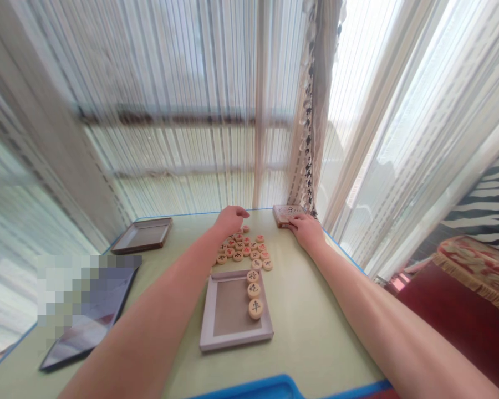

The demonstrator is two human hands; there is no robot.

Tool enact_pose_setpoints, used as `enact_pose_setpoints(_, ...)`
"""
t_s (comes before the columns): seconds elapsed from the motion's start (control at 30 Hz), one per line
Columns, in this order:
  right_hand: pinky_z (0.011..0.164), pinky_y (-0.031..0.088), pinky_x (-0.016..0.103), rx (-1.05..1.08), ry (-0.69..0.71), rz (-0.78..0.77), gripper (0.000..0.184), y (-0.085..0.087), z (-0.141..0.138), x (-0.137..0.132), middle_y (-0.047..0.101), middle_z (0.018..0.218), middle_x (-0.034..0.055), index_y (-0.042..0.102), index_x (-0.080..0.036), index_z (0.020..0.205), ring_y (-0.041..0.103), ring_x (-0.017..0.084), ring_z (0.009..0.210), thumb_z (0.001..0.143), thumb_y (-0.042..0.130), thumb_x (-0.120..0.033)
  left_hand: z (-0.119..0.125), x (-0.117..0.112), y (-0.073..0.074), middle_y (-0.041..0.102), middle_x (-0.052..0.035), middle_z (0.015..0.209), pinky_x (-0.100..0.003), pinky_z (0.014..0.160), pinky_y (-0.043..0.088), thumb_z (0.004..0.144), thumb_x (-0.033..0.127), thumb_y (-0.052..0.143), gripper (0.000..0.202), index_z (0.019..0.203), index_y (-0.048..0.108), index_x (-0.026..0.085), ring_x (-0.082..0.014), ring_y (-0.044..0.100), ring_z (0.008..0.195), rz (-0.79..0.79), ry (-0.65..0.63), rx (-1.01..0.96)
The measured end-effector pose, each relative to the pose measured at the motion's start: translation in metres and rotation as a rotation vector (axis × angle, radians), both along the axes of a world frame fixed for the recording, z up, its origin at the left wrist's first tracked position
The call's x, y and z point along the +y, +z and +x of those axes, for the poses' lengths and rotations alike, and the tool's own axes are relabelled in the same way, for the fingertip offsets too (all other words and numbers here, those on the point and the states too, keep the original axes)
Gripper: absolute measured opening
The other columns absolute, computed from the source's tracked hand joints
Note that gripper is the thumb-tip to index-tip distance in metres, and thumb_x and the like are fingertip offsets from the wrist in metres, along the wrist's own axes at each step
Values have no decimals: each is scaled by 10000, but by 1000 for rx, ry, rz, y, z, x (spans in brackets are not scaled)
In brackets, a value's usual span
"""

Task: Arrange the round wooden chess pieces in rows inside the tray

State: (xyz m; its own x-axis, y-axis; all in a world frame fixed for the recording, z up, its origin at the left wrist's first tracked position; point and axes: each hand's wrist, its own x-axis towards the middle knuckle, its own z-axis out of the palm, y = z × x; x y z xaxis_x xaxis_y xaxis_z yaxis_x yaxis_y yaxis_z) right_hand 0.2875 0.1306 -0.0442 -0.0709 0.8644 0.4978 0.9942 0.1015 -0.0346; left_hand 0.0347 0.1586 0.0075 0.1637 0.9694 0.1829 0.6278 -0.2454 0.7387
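Many xiangqi discs (244,250) heaped on the desk (316,332) beyond the tray (228,307). Probably light, hard, smooth wood; best pinched across the rim. Left grip (232,218) curled over them, cannot tell if holding one; right grip (306,228) released, flat on the box (286,212).

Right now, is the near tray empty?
Not empty: three chess pieces lie in a column along the right side of the near tray.

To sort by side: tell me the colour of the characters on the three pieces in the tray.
Black, on pale wooden xiangqi pieces; clearest in the head view.
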Motion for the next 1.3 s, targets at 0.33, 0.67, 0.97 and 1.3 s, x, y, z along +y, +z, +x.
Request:
enact_pose_setpoints(0.33, 986, 319, 433, 65, 52, -128, 404, -4, 7, 9, 528, 1270, 40, 541, -237, 1217, 456, 240, 1153, 856, 372, -170, -4, 2, -2, 664, -51, 993, -308, 827, 448, 689, 53, 449, 329, 878, 676, 199, -182, 579, 925, 11, 41, 24)
enact_pose_setpoints(0.67, 899, 377, 336, 101, 343, -24, 306, 26, -33, -29, 658, 990, 70, 686, -177, 943, 519, 213, 971, 791, 431, -104, -7, -28, 30, 670, -64, 932, -270, 650, 470, 694, 138, 467, 281, 895, 661, 173, -155, 586, 744, 64, 64, -14)
enact_pose_setpoints(0.97, 799, 368, 348, 56, 663, -179, 267, 41, -116, -80, 623, 990, 60, 678, -268, 1002, 474, 194, 853, 858, 456, -306, -46, -95, 19, 675, -26, 814, -258, 662, 438, 735, 266, 467, 247, 844, 673, 184, -160, 586, 725, 159, -92, 335)
enact_pose_setpoints(1.3, 823, 367, 309, 78, 700, -322, 188, 39, -105, -62, 685, 899, 20, 721, -222, 804, 519, 176, 838, 768, 538, -199, -67, -117, -7, 659, -21, 810, -272, 732, 413, 735, 281, 500, 191, 795, 659, 194, -170, 557, 794, 260, -404, 560)
